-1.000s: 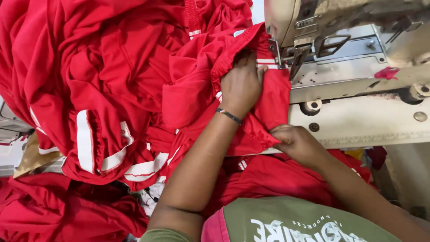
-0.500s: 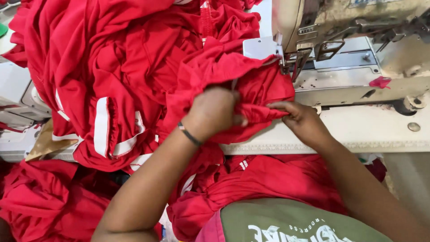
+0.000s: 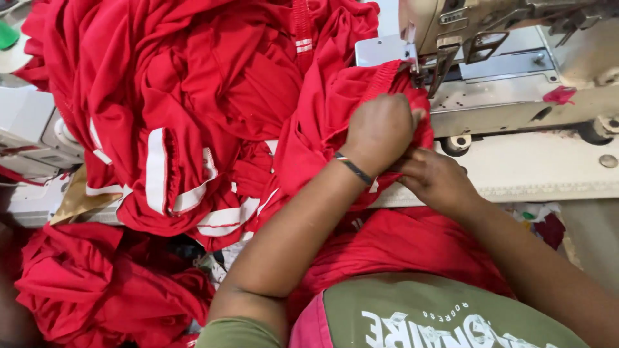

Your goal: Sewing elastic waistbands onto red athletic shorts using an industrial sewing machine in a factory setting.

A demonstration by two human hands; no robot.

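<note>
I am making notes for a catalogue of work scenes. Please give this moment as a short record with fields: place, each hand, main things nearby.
place: sewing machine on a pale table
left hand: left hand grips bunched red fabric just in front of the machine's foot; a dark wristband on the wrist
right hand: right hand pinches the same fabric from below, at the table edge
nearby: pile of red garments with white stripes to the left; more red cloth lower down
</note>
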